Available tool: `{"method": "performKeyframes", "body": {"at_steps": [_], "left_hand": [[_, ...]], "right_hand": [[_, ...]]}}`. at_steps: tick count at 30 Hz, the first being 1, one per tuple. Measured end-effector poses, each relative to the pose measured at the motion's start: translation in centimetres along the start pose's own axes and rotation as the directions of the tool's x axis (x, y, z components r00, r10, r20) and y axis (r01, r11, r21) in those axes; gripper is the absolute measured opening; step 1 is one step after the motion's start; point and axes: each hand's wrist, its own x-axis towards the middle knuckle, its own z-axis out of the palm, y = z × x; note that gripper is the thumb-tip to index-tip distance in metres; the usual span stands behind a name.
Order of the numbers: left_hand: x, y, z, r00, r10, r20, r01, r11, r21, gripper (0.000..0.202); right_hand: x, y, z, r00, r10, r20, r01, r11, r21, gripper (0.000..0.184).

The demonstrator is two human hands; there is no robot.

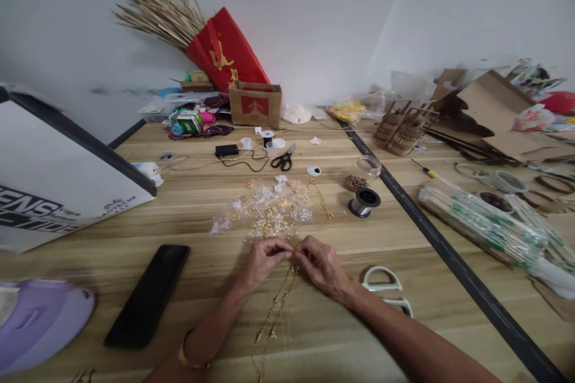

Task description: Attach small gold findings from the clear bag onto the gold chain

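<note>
My left hand point(268, 260) and my right hand point(321, 263) meet over the table, both with fingers pinched together. Between the fingertips is one end of a thin gold chain point(272, 317) with small ornaments along it. The rest of the chain trails in a long double strand toward the near edge of the table. Just beyond my fingers lies a pile of gold and silver beads and findings point(269, 218), partly in clear plastic bags. A short gold chain point(321, 197) rests to the right of the pile. The exact bit pinched is too small to make out.
White-handled scissors point(381, 279) lie partly under my right forearm. A black phone point(148, 296) is on the left, near a purple visor point(49, 323). Beyond are a wire spool point(363, 201), black scissors point(283, 158) and a cardboard box point(255, 105). Wrapped sticks point(485, 224) lie to the right.
</note>
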Motion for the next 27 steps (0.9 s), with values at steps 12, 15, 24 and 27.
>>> {"method": "performKeyframes", "body": {"at_steps": [12,15,24,27], "left_hand": [[-0.06,-0.11,0.07,0.999,0.030,-0.017,-0.029,0.999,0.032,0.012],[-0.11,-0.01,0.11,0.999,0.044,-0.016,-0.044,0.999,0.030,0.010],[-0.13,-0.24,0.21,0.999,0.000,-0.034,0.000,1.000,0.012,0.013],[-0.09,-0.28,0.21,0.999,0.010,-0.033,-0.009,1.000,0.016,0.011]], "right_hand": [[-0.05,0.16,0.12,1.000,-0.001,0.000,0.001,1.000,-0.007,0.012],[-0.05,0.17,0.14,1.000,0.004,0.001,-0.004,1.000,-0.002,0.011],[0.04,0.05,0.13,1.000,0.003,-0.011,-0.003,1.000,-0.005,0.013],[0.03,0.07,0.11,1.000,0.000,-0.006,0.000,1.000,-0.008,0.012]]}}
